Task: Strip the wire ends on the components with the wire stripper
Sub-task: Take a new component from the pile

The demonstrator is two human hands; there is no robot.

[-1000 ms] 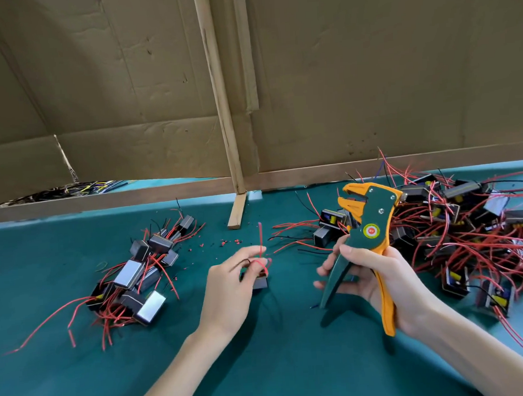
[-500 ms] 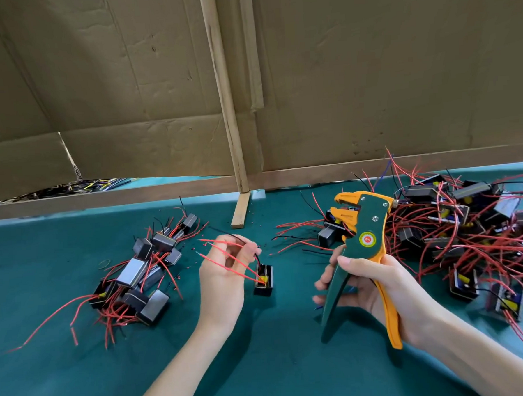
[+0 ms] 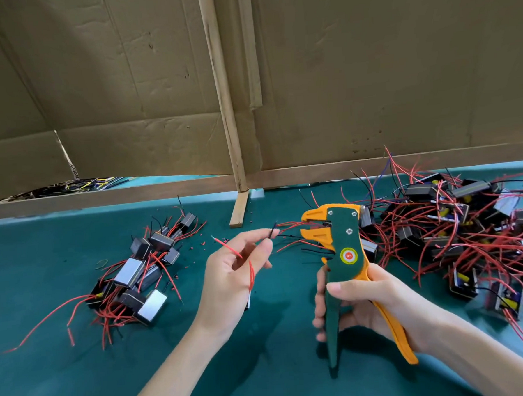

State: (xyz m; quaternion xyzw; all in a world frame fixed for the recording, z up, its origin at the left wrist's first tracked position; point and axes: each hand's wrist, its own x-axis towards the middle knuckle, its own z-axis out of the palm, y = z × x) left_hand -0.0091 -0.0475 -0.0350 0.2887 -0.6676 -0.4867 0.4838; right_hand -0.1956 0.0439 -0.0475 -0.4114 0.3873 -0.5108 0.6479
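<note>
The left hand (image 3: pixel 231 278) is raised above the teal counter (image 3: pixel 51 375), palm turned towards the person. Its thumb and forefinger pinch a thin black wire (image 3: pixel 273 229) at the tips, and the other fingers are loosely bent. A red wire (image 3: pixel 251 274) runs slantwise across the open palm, its bare end poking out to the left. Only a sliver of the component (image 3: pixel 248 300) these wires belong to shows, at the lower edge of that hand; the rest is hidden behind it.

Just to the right, the right hand (image 3: pixel 375 307) grips the wire stripper (image 3: pixel 344 248) upright. Its fingers wrap the green handle, and the orange handle lies against the palm and juts out near the wrist. The handles are spread and the orange jaws gape, pointing left at the pinched wire. The wire's tip sits just beside the jaws, not between them. Red wires from behind cross the mouth of the tool, and I cannot tell whether any are inside it.

On the counter to the left lies a small pile of components (image 3: pixel 140 273) with red leads. A few red scraps (image 3: pixel 202 243) are scattered between it and the left hand. To the right, a much bigger heap of components (image 3: pixel 468 232) lies tangled in red wire. A cardboard wall (image 3: pixel 368 71) with a wooden strip (image 3: pixel 221 94) stands at the far side.
</note>
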